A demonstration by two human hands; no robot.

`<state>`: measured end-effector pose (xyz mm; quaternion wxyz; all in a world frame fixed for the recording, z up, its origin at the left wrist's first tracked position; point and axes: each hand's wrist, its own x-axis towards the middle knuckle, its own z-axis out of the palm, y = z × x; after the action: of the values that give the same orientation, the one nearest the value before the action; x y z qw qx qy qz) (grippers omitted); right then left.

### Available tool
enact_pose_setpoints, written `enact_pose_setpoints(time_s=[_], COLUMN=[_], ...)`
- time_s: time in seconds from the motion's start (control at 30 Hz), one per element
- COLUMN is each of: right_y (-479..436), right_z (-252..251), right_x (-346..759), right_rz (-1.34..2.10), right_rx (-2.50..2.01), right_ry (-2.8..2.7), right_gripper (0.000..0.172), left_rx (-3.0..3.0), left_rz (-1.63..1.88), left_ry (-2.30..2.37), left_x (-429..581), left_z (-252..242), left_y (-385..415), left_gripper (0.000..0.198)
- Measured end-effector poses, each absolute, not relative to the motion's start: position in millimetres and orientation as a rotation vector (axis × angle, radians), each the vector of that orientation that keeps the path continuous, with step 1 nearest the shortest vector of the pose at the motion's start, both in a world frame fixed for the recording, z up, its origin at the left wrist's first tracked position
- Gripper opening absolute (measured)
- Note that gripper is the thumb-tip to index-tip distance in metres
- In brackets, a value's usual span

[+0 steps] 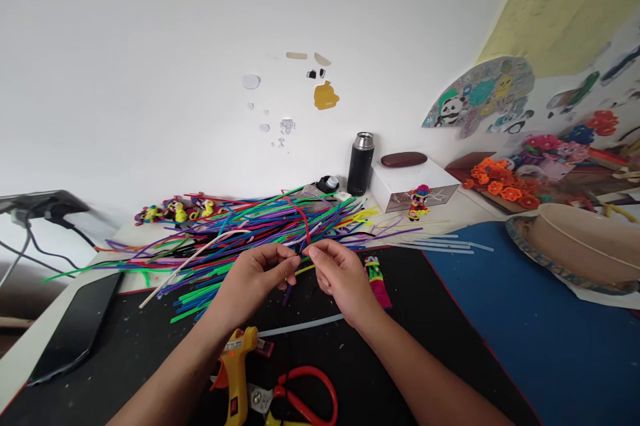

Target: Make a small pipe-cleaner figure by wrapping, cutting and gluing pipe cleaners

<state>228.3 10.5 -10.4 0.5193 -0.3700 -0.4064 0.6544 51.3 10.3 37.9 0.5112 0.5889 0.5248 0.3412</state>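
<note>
My left hand [260, 277] is closed in a pinch at the middle of the view, on a dark purple pipe cleaner [287, 295] whose end hangs below the fingers. Close to its right, my right hand [340, 274] is pinched too, its fingertips near the same piece; what lies between them is too small to make out. Behind both hands spreads a large heap of coloured pipe cleaners [240, 219]. A small green, yellow and magenta figure [377, 279] lies just right of my right hand.
Nearest me on the black mat [150, 346] are a yellow glue gun [237, 373] and red-handled scissors [320, 383]. A phone [77, 326] lies left. Behind stand a black bottle [361, 163] and white box [400, 179]; a bowl [585, 246] is at right.
</note>
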Motion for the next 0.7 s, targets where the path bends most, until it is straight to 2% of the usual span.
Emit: enact_pose_setpoints(time_s=[0.7], right_y=[12.1], right_z=[-10.0], right_x=[228.3], right_rz=[1.560], right_rx=[-0.882], right_ry=[-1.030], right_gripper=[0.041], left_rx=[1.467], left_rz=[0.659], left_ry=[1.217], left_x=[52.7], left_z=[33.8], left_y=[8.6], left_gripper=[0.046])
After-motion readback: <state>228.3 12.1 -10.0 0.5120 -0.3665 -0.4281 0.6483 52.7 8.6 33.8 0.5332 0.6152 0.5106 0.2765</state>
